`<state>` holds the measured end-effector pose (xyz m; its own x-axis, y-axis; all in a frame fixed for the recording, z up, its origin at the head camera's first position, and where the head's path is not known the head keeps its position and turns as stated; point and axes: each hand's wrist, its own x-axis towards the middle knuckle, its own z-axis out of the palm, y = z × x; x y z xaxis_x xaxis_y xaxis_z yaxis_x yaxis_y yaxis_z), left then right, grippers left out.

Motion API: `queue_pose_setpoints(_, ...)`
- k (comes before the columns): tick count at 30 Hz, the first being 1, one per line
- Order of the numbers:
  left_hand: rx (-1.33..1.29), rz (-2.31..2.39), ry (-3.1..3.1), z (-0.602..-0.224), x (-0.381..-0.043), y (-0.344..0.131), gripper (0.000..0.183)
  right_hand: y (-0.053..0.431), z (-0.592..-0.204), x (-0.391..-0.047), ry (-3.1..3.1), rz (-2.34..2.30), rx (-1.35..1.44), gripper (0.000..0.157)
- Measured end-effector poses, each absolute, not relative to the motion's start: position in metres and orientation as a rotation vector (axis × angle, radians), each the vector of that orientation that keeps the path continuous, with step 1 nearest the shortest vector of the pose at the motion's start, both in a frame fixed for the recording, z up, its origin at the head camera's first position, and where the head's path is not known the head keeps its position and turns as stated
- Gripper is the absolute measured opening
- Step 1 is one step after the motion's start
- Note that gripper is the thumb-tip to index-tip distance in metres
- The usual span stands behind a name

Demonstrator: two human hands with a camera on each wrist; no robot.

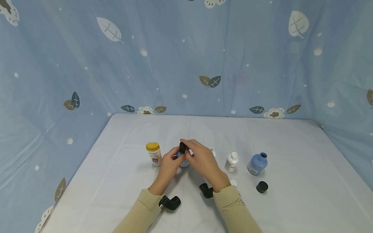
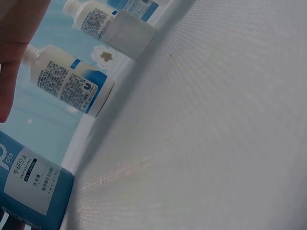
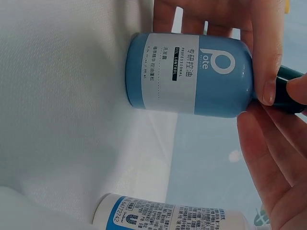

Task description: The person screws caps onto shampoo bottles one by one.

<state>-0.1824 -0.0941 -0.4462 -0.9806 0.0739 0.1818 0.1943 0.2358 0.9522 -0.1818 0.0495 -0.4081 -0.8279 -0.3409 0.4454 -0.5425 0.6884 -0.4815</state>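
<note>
A blue pump-less shampoo bottle (image 3: 175, 76) with a white label stands upright on the table between my hands. My left hand (image 1: 167, 165) holds it around the neck, its thumb across the shoulder and its other fingers behind the bottle, as the right wrist view shows. At the top, my right hand (image 1: 203, 160) pinches a black cap (image 1: 182, 147) at the bottle's mouth. Whether the cap's thread is engaged cannot be seen. The left wrist view catches only part of a hand and the lower part of the same bottle (image 2: 36, 184).
Left of my hands stands a white bottle with a yellow lid (image 1: 154, 155). To the right are an uncapped white bottle (image 1: 231, 162), another partly hidden one (image 1: 212, 151), and an uncapped blue bottle (image 1: 257, 163). A loose black cap (image 1: 262, 187) and a white cap (image 1: 233, 182) lie nearer.
</note>
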Motion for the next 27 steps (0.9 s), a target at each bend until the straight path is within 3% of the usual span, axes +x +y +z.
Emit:
queue_pose_setpoints(16,-0.206,-1.919,-2.403,-0.465,-0.192,-0.097,0.031,0.048,-0.411,-0.184,-2.6,0.944,0.639,0.039)
queue_pose_setpoints(27,-0.208,-1.869,-2.434,-0.434,-0.177,-0.093,0.032,0.047,-0.409,-0.184,-2.605,0.909,0.631,0.05)
